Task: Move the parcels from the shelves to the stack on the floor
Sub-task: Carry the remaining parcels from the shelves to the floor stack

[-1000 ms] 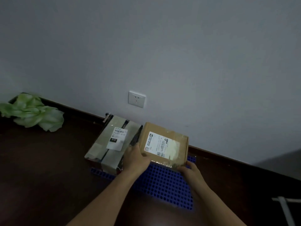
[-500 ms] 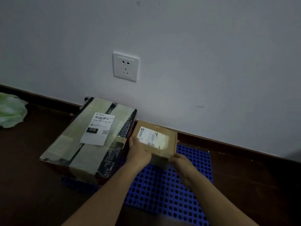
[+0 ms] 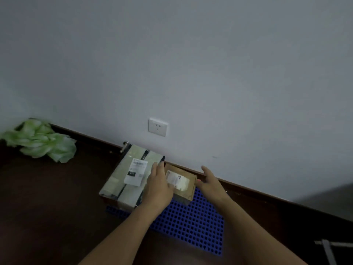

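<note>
A small brown cardboard parcel [image 3: 183,183] with a white label lies on a blue perforated floor mat [image 3: 191,222] by the wall. To its left stands a larger taped parcel [image 3: 126,180] with a white shipping label. My left hand [image 3: 158,186] lies over the small parcel's left side with fingers straight, between the two parcels. My right hand [image 3: 210,181] is at the small parcel's right edge, fingers straight and spread, holding nothing.
A green leafy bundle [image 3: 42,142] lies on the dark floor at far left. A white wall socket [image 3: 157,127] sits above the parcels. A metal handle [image 3: 125,146] shows behind the big parcel. A grey frame [image 3: 328,249] is at bottom right.
The small parcel has been set down on the mat beside the big parcel. Both hands have let go of it and their fingers have straightened. The camera has pulled back and up.
</note>
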